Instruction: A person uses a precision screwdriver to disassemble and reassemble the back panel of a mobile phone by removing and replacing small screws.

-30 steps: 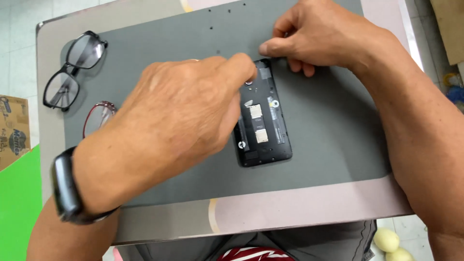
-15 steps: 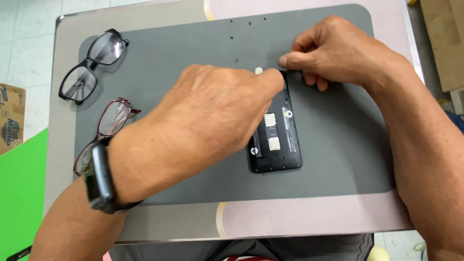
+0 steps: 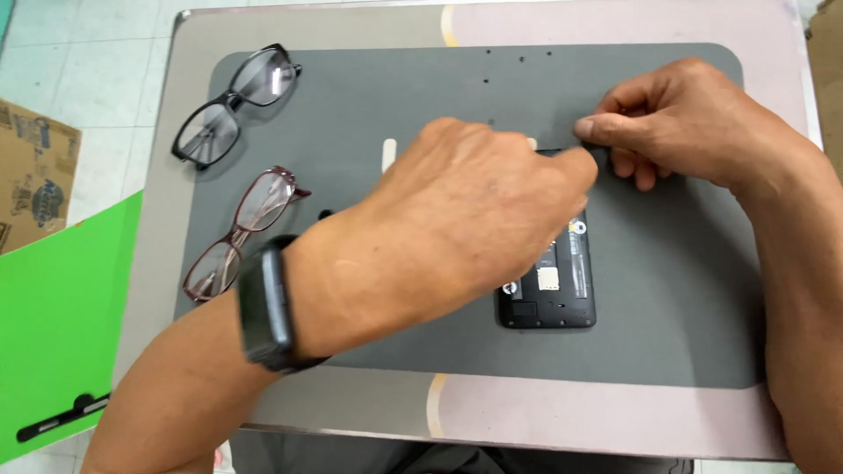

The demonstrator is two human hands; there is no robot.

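Note:
A black phone (image 3: 558, 290) with its back cover off lies on a dark grey mat (image 3: 685, 298), its inner parts showing. My left hand (image 3: 474, 211) reaches across and covers the phone's upper half, fingertips at its top edge. My right hand (image 3: 680, 123) pinches at the phone's top right corner with thumb and forefinger; what it grips is hidden. A black band sits on my left wrist (image 3: 263, 303).
Black-framed glasses (image 3: 233, 105) and dark red glasses (image 3: 241, 233) lie on the mat's left side. A small pale stick (image 3: 389, 154) lies near the middle. Tiny screws (image 3: 520, 60) dot the mat's far edge. A green board (image 3: 53, 325) and a cardboard box (image 3: 35, 175) stand left of the table.
The view has shifted, so the table and phone now appear further right and lower. Both hands stay at the phone's top edge, with my left hand covering more of it.

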